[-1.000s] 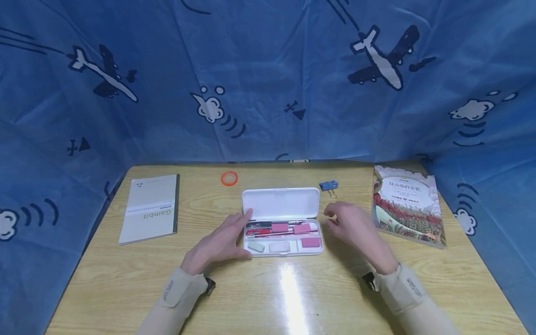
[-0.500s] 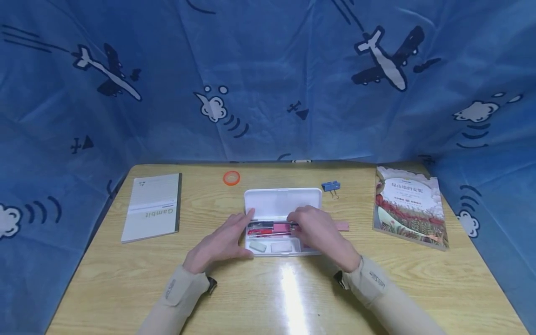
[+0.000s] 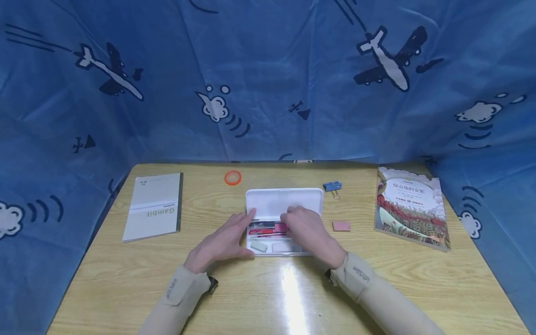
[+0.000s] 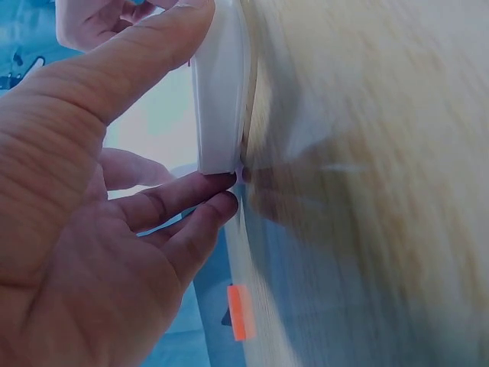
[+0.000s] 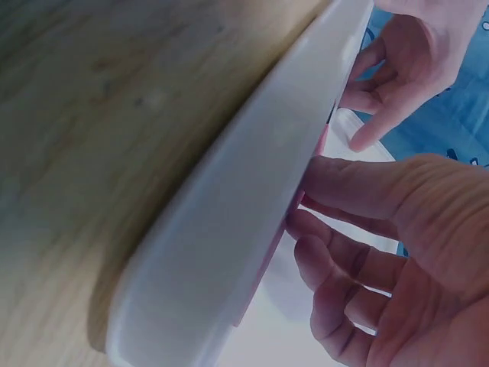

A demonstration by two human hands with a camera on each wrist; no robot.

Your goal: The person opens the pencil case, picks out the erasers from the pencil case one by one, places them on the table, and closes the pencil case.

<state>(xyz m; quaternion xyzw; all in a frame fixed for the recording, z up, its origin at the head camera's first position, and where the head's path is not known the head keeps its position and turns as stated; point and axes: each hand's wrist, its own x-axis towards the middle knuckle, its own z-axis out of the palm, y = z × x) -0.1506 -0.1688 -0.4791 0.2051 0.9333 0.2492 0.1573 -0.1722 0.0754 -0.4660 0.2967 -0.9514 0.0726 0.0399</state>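
An open white pencil case (image 3: pixel 284 203) lies mid-table, holding a red pen (image 3: pixel 260 231), other pens, a pale green eraser (image 3: pixel 258 246) and a white eraser (image 3: pixel 282 247). My left hand (image 3: pixel 222 242) grips its left end, thumb on the front wall and fingers at the side and back. My right hand (image 3: pixel 307 230) reaches into the case, thumb and fingertips close together at a pink eraser (image 3: pixel 280 228), which they appear to pinch. The hand hides the case's right part. In the right wrist view, the thumb (image 5: pixel 344 180) meets a pink edge along the rim.
Another pink eraser (image 3: pixel 341 226) lies on the table to the right of the case. A blue binder clip (image 3: pixel 332 186) and an orange tape ring (image 3: pixel 232 177) lie farther back. A notebook (image 3: pixel 152 207) is at left, a book (image 3: pixel 412 204) at right. A blue curtain (image 3: pixel 259 79) hangs behind.
My right hand has moved left from beside the case into it. A pink eraser on the table to the right has come into sight. The left hand stays on the case.
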